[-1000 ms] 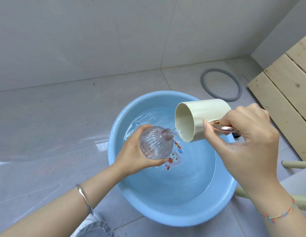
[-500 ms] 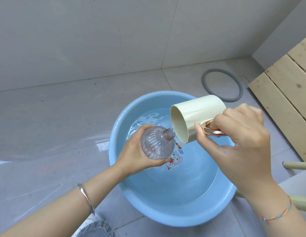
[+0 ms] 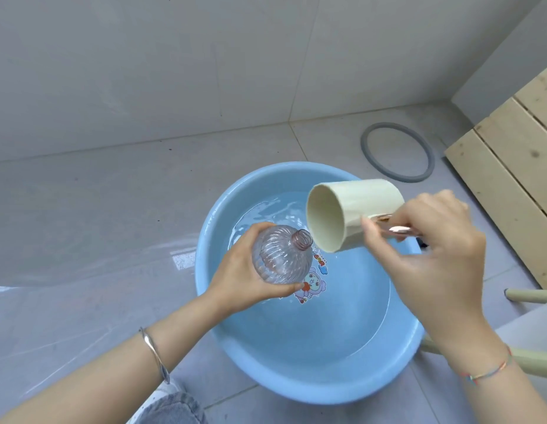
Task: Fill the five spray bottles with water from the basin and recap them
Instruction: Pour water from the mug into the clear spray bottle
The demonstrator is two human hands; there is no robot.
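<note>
A clear ribbed spray bottle (image 3: 281,258) with no cap is tilted over the blue basin (image 3: 253,356); my left hand (image 3: 244,280) grips its body from below. Its open pinkish neck points up and right. My right hand (image 3: 431,264) holds a cream cup (image 3: 351,215) by its rose-gold handle, tipped on its side. The cup's lower rim sits just right of the bottle's neck. Water lies in the basin, over a cartoon sticker on its bottom. No other bottles or caps show.
The basin stands on a grey tiled floor beside a white wall. A grey rubber ring (image 3: 397,151) lies on the floor behind it. Pale wooden slats (image 3: 510,166) stand at the right, and cream furniture legs (image 3: 529,295) reach in at the right edge.
The cup has shifted left and tipped further, bringing its rim up to the bottle's neck. The bottle stays in about the same place over the basin.
</note>
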